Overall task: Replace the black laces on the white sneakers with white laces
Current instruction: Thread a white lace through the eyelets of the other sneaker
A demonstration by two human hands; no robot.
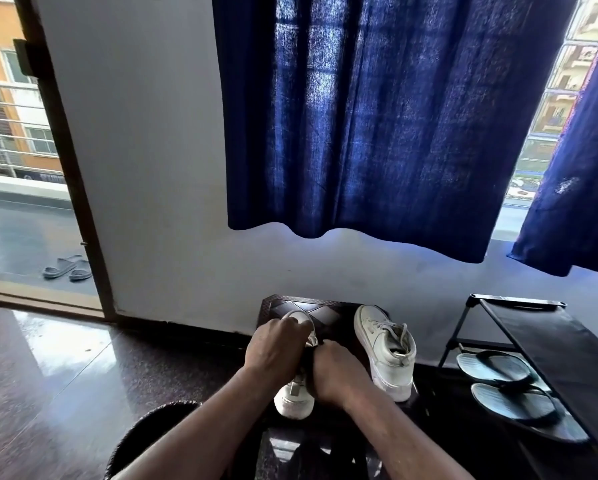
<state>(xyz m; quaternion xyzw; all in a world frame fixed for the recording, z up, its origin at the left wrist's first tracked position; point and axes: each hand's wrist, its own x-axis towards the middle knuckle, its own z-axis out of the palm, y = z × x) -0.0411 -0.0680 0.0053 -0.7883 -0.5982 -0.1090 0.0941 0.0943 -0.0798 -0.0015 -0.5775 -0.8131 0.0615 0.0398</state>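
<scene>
Left sneaker [294, 401]: white, upright on the dark patterned tabletop [320, 311], toe pointing away, heel nearest, middle covered.
Dark strip [309, 370]: runs down that sneaker's middle; lace or not, unclear.
Right sneaker [387, 355]: white, upright, just beside the other without touching, toe pointing away.
Pale laces [391, 332]: threaded across the right sneaker's front, loose near the collar.

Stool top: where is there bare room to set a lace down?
Free: the strip of stool top between the held sneaker and the right sneaker, toward the wall; also the shoe rack's top shelf. Crowded: the near side, where the left hand and right hand cover the held sneaker.
</scene>
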